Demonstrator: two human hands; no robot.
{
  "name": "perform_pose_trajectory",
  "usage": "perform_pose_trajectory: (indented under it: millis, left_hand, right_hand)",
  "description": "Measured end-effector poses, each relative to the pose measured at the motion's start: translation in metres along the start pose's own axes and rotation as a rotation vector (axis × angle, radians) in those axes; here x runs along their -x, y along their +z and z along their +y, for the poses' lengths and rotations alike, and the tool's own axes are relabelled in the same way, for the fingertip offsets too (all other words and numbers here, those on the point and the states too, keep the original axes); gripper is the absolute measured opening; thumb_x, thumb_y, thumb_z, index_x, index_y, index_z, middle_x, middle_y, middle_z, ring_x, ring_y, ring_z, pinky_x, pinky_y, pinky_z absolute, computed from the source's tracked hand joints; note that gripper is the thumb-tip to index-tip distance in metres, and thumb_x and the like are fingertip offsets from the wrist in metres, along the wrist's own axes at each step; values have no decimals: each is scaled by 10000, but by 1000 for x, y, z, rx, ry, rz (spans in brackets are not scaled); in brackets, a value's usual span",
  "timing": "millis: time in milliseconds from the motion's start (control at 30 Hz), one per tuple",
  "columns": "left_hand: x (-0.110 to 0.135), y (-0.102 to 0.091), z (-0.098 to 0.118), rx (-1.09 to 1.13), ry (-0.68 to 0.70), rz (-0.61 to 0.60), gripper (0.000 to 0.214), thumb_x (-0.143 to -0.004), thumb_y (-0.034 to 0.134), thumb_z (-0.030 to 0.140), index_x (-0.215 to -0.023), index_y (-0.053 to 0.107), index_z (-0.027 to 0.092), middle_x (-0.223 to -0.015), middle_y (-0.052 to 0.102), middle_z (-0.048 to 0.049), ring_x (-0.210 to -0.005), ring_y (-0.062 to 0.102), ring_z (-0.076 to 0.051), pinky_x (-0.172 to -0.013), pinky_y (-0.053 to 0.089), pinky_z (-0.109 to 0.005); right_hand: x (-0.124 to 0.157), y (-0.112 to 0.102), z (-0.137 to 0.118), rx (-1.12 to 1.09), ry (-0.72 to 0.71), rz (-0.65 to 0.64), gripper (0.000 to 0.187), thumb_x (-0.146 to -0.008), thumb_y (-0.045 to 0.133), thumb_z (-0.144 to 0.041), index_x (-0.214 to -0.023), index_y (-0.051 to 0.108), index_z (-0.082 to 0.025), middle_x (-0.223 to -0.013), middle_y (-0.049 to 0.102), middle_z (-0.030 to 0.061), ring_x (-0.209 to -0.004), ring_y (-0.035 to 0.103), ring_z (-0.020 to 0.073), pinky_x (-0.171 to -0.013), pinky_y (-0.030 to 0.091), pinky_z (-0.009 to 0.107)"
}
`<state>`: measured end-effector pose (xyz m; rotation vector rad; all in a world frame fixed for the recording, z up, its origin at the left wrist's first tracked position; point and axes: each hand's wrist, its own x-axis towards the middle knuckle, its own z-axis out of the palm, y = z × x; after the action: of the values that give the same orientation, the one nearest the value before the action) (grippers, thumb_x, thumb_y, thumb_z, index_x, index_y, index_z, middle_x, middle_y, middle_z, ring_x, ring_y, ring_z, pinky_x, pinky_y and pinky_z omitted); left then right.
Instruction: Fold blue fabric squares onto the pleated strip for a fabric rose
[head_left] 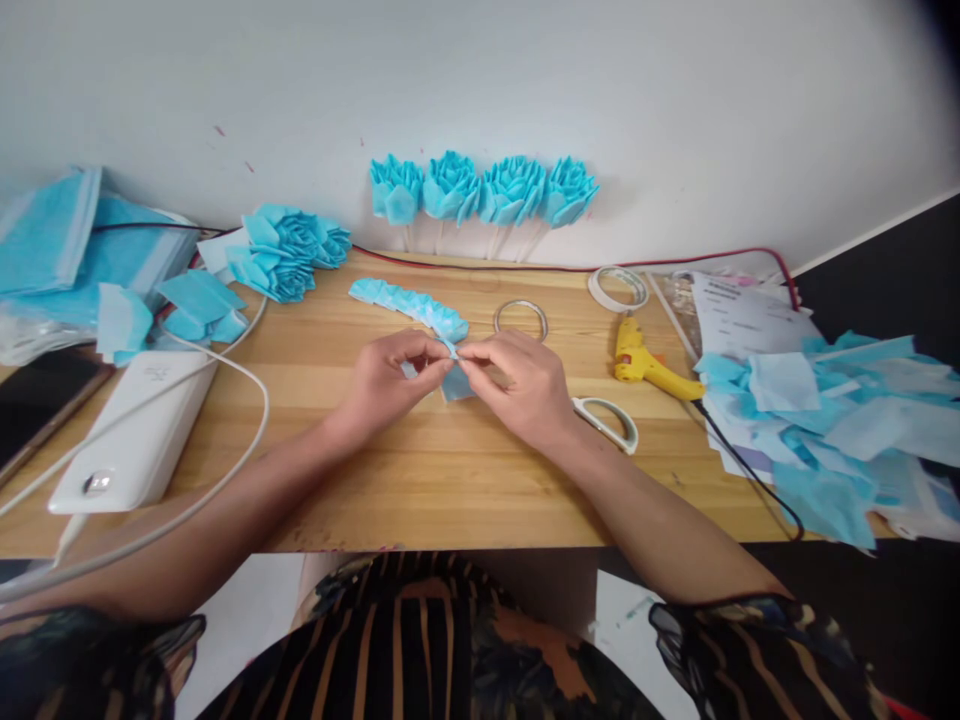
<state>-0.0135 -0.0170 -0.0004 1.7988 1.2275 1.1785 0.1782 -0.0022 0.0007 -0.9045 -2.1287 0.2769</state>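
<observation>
Several blue sheets [52,225] are heaped at the far left of the surface [450,480], with a white power bank [139,430] and its cable in front of them. Next along on my feed, the left hand [386,380] meets the right hand [525,385] at mid-surface. Both are closed to a fingertip pinch on the near end of a pleated blue strip [409,302]. The strip runs away from the hands, up and to the left. Its long axis slants toward the wall, so the free length lies on the left hand's side. A small blue flap [457,385] hangs under the pinch; the fingers hide how it joins the strip. Further right I see a metal ring [496,318], scissors [592,410] partly covered by the right wrist, and a yellow glue gun [645,362] — then a pile of blue scraps [840,430] cut off by the frame edge.
</observation>
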Motion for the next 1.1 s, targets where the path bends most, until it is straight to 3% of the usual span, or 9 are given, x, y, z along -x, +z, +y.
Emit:
perform_pose_trajectory:
  millis: [200,467,1100]
  left_hand:
    - [2,0,4,-105,130,13,188,-871,623,235,-696,681,198,-664,675,-20,-642,578,-148,-652,433,-301]
    - [1,0,1,-92,137,17,190,-866,624,223,-687,684,203,-657,677,-16,-639,580,-150,-659,442,-305]
    - [1,0,1,-65,141,22,173,-863,643,201,-701,702,197,-674,687,-15,-643,581,-143,-659,439,-298]
  right_hand:
    - [1,0,-1,-9,-17,14,164,-955,568,-231,-858,701,-228,-802,751,46,-757,658,190,-726,491,345]
    - [-1,0,-4,-101,64,-3,173,-936,559,-192,-850,700,-241,-813,755,20,-755,661,170,-728,493,330]
    - [-1,-1,-4,-102,36,10,166,-938,579,-180,-854,716,-218,-788,749,29,-727,654,162,-705,488,314]
